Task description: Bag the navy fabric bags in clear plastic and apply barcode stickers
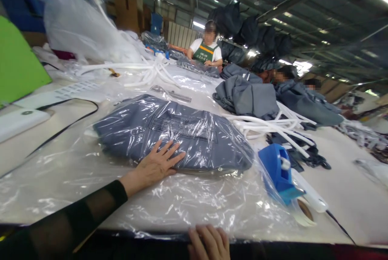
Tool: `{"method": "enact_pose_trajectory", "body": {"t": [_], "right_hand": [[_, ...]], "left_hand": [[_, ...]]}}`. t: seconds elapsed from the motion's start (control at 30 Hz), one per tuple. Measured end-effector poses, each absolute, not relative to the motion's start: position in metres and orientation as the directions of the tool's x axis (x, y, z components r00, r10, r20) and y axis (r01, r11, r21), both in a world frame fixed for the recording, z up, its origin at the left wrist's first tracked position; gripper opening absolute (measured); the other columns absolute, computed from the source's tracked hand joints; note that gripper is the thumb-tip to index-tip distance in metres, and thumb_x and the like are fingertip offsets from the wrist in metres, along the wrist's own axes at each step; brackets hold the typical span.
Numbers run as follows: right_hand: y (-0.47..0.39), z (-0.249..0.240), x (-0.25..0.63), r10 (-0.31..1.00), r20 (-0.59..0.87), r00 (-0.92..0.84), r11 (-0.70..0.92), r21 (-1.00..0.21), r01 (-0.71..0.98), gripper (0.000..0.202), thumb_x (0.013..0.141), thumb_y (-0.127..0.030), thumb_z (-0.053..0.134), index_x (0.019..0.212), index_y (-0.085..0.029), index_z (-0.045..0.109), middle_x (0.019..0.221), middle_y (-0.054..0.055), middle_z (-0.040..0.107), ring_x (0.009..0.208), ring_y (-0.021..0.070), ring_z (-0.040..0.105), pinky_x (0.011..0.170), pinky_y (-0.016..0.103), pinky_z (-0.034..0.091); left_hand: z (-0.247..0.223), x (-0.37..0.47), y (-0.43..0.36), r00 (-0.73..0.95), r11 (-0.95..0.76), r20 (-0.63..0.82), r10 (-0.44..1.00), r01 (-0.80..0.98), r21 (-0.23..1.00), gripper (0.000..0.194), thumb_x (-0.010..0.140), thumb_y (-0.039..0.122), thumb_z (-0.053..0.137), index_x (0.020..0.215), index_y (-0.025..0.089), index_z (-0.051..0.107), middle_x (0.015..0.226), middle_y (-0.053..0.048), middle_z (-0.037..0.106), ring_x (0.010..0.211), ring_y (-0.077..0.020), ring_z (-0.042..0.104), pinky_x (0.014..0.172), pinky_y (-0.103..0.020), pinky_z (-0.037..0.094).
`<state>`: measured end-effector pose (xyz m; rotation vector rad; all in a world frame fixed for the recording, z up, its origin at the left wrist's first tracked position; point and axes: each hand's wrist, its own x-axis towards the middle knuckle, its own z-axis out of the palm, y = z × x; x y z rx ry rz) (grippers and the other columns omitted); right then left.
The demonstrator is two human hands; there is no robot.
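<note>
A folded grey fabric item (194, 134) lies inside a clear plastic bag (169, 203) on the table. Spread flat on the near left part of the bagged item is my left hand (157, 165), its fingers apart and holding nothing. My right hand (209, 242) is at the table's front edge, over the loose end of the plastic. Its fingers lie close together and bend over the edge; whether they pinch the plastic is hidden.
At right are a blue tape dispenser (277, 171), a white handheld tool (309, 191) and a tape roll (304, 211). White strips (273, 122) and grey fabric (248, 98) lie behind. A person (207, 49) works across the table. A green board (21, 62) stands left.
</note>
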<state>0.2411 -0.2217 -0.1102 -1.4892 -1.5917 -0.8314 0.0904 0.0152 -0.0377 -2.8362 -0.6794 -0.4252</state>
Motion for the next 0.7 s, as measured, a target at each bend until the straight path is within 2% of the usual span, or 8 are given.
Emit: {"method": "enact_pose_trajectory", "body": {"t": [0.1,0.27,0.33,0.43,0.5,0.6,0.7], "right_hand": [[-0.204,-0.098,0.231,0.481,0.877,0.005,0.15,-0.087,0.985,0.025,0.094,-0.019,0.045,0.087,-0.025,0.069,0.075,0.001,0.069,0.075,0.0153,0.066,0.086,0.035,0.042],[-0.193,-0.064,0.233,0.577,0.805,-0.135,0.274,-0.035,0.961,0.026,0.096,-0.014,0.044,0.086,-0.021,0.068,0.077,0.001,0.071,0.079,0.0157,0.066,0.087,0.034,0.039],[-0.187,-0.049,0.237,0.552,0.819,-0.155,0.293,-0.017,0.956,0.026,0.096,-0.013,0.044,0.084,-0.019,0.067,0.077,0.002,0.071,0.08,0.0157,0.066,0.088,0.034,0.039],[-0.173,-0.033,0.238,0.448,0.881,-0.152,0.357,-0.021,0.934,0.03,0.098,-0.013,0.041,0.08,-0.017,0.065,0.076,0.003,0.071,0.081,0.0144,0.065,0.089,0.032,0.039],[-0.164,-0.026,0.238,0.404,0.903,-0.15,0.399,-0.027,0.916,0.032,0.099,-0.014,0.04,0.078,-0.017,0.064,0.076,0.003,0.071,0.082,0.0134,0.065,0.089,0.031,0.039],[-0.155,-0.021,0.237,0.404,0.899,-0.17,0.427,-0.021,0.904,0.031,0.099,-0.016,0.041,0.077,-0.017,0.063,0.076,0.003,0.071,0.081,0.0129,0.064,0.088,0.029,0.04],[-0.151,-0.016,0.241,0.389,0.906,-0.167,0.427,-0.016,0.904,0.029,0.098,-0.016,0.042,0.078,-0.017,0.063,0.076,0.004,0.072,0.081,0.0136,0.065,0.087,0.03,0.041]], "left_hand": [[-0.035,0.089,0.015,0.864,-0.885,0.285,0.416,0.457,-0.092,0.067,0.087,0.061,0.051,0.144,0.03,0.035,0.15,-0.013,0.036,0.137,-0.0358,0.032,0.11,-0.058,0.022],[-0.032,0.089,0.014,0.876,-0.888,0.215,0.432,0.455,-0.071,0.074,0.085,0.062,0.053,0.147,0.028,0.029,0.153,-0.016,0.028,0.139,-0.0382,0.027,0.11,-0.061,0.016],[-0.031,0.089,0.014,0.88,-0.889,0.191,0.436,0.454,-0.062,0.078,0.084,0.059,0.058,0.147,0.029,0.025,0.154,-0.016,0.026,0.14,-0.0378,0.025,0.111,-0.06,0.014],[-0.032,0.09,0.013,0.878,-0.889,0.18,0.443,0.457,-0.04,0.083,0.081,0.056,0.064,0.147,0.027,0.023,0.154,-0.017,0.025,0.141,-0.0385,0.021,0.112,-0.061,0.012],[-0.033,0.089,0.013,0.868,-0.885,0.206,0.453,0.466,-0.018,0.083,0.079,0.053,0.068,0.145,0.024,0.027,0.154,-0.02,0.023,0.142,-0.0404,0.017,0.11,-0.064,0.012],[-0.034,0.087,0.012,0.855,-0.894,0.274,0.44,0.446,0.042,0.075,0.076,0.045,0.073,0.137,0.02,0.037,0.152,-0.023,0.024,0.142,-0.0422,0.015,0.108,-0.069,0.011],[-0.032,0.083,0.012,0.845,-0.905,0.325,0.425,0.4,0.142,0.061,0.074,0.034,0.074,0.127,0.021,0.046,0.14,-0.018,0.04,0.137,-0.0383,0.026,0.109,-0.068,0.011]]}}
